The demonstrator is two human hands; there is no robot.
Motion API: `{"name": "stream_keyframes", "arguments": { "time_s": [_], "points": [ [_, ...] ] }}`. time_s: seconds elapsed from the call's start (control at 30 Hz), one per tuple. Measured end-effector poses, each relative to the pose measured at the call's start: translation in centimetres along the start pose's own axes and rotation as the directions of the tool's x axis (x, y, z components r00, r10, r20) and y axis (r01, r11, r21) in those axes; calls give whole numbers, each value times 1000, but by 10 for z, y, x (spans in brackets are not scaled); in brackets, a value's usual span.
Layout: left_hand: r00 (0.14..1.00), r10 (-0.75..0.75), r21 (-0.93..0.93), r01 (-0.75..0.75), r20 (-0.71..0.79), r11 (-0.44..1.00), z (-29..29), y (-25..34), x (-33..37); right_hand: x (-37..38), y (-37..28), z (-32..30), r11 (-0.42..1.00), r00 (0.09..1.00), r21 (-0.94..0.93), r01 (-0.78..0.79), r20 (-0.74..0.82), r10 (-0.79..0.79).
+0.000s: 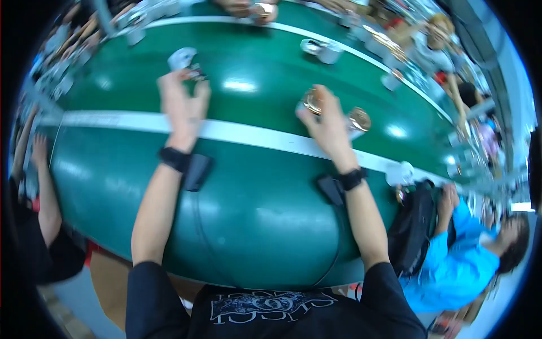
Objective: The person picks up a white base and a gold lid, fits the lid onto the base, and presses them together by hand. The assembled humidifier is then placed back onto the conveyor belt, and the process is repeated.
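My right hand point(330, 124) is closed round a small white cylinder with a shiny copper-coloured top point(311, 101), thumb on its near left side. Close beside that hand, on its right, stands a similar copper-topped white cylinder point(359, 120). My left hand point(183, 104) reaches over the green work surface, its thumb apart from the fingers. Just beyond its fingertips is a white round part point(182, 58) with small dark and red bits point(195, 73), blurred. Whether the fingertips touch these bits is hard to see.
A white strip point(254, 134) crosses the green table point(254, 186). Farther off lie white cylindrical parts point(329, 53). Another person's hands point(248, 8) work at the far edge. At right are a white part point(400, 173), a black bag point(415, 226) and a person in blue point(446, 265).
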State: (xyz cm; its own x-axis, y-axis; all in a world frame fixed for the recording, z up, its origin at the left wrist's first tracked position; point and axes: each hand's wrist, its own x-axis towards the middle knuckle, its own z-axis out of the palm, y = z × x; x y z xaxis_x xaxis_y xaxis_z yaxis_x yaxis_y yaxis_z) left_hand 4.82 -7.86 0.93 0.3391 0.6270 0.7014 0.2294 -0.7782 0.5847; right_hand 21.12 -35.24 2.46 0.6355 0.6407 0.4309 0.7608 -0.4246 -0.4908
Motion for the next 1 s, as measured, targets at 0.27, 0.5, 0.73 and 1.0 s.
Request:
{"name": "stream_keyframes", "arguments": {
  "time_s": [0.27, 0.5, 0.73, 1.0],
  "points": [
    [976, -178, 343, 126, 124, 931, 16, -122, 29, -3, -36, -14, 990, 977, -113, 88, -184, -107],
    [950, -115, 97, 91, 290, 991, 25, -101, 52, -22, -62, -9, 951, 942, 12, 309, -144, -304],
    [922, -111, -35, 134, 370, 990, 15, -55, 27, -35, -78, -7, 944, 950, 112, 310, 5, -313],
    [812, -73, -167, 206, 580, 964, -21, 64, -72, -47, -96, -1, 963, 962, 155, 219, 130, -239]
  ]
}}
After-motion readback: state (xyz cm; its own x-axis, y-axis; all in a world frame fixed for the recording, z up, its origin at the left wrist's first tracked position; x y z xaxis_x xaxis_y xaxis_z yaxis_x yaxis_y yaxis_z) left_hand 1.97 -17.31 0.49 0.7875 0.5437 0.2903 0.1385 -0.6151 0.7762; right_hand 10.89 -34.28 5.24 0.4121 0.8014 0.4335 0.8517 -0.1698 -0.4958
